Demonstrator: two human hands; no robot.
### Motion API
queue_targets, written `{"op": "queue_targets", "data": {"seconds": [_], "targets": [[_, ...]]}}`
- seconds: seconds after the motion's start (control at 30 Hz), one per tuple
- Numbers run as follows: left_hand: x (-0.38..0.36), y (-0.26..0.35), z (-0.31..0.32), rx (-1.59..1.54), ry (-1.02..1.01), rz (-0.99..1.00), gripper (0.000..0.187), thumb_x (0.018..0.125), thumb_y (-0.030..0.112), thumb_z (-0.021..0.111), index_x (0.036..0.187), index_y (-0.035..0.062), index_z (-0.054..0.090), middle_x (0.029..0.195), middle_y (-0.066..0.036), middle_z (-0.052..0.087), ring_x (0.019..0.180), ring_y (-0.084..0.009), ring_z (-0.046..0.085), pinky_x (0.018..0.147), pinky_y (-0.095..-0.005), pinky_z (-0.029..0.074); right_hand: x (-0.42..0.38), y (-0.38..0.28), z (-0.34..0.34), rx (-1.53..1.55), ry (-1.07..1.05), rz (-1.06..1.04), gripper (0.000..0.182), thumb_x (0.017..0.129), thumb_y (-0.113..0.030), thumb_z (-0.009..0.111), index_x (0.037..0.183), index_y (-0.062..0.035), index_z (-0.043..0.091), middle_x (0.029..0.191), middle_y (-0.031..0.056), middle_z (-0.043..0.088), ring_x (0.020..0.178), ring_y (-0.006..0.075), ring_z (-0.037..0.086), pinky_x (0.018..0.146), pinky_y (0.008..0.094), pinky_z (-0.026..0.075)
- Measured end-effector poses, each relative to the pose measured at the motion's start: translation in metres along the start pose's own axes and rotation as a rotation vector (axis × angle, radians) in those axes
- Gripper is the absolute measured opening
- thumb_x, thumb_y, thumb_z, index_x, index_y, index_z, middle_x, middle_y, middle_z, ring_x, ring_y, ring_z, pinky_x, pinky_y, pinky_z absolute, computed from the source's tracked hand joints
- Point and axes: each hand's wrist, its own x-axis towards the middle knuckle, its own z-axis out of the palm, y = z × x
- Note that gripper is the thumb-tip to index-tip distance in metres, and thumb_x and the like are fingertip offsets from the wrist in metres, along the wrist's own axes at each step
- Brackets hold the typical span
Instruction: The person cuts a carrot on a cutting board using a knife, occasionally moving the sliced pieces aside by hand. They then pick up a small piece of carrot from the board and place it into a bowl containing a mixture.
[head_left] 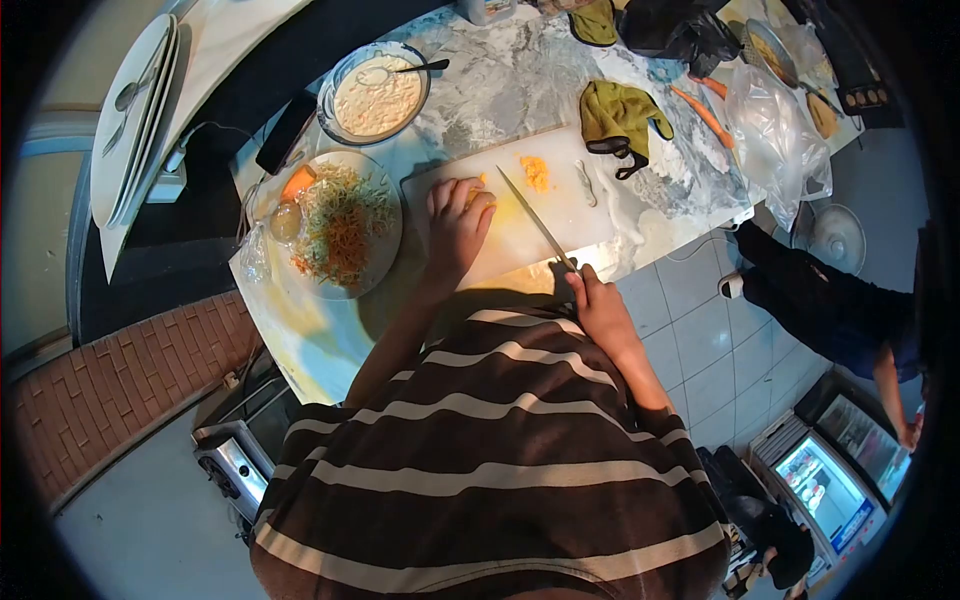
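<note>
A white cutting board [480,255] lies on the marble-patterned counter. My left hand [460,225] rests on its left part, fingers curled over an orange-yellow piece of food [482,180] that is mostly hidden. In my right hand [598,308] is the handle of a long knife [538,222], its blade pointing up and left across the board. Chopped orange bits [535,174] lie in a small pile beyond the blade. Left of the board, a plate [392,240] holds shredded vegetables [342,225].
A bowl of creamy mixture [378,100] with a spoon stands at the back left. Green gloves [620,115], carrots [705,115] and a plastic bag [770,130] lie toward the right. Stacked plates [135,120] are far left. Another person [830,290] is at the right.
</note>
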Motion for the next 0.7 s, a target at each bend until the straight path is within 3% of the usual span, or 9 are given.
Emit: {"op": "queue_targets", "data": {"seconds": [0.37,0.7], "targets": [[0.021,0.005,0.017,-0.037,0.054,0.138,0.010,0.080,0.012,0.071,0.087,0.0086,0.064,0.104,-0.003,0.060,0.104,-0.0266,0.053,0.099,-0.0465,0.039,-0.001,-0.002,-0.003,0.011,-0.018,0.040,0.039,0.103,-0.036,0.046,0.101,0.0022,0.054,0.071,0.0318,0.061,0.074,0.0536,0.059,0.063,0.0588,0.046],[-0.021,0.014,0.003,0.047,-0.022,0.143,0.028,0.082,0.017,0.072,0.109,0.0099,0.069,0.113,-0.001,0.063,0.108,-0.0233,0.053,0.103,-0.0469,0.038,-0.004,0.005,0.004,-0.029,-0.008,0.026,0.042,0.103,-0.036,0.048,0.111,0.0045,0.055,0.072,0.0309,0.061,0.072,0.0526,0.059,0.063,0.0586,0.045]]}}
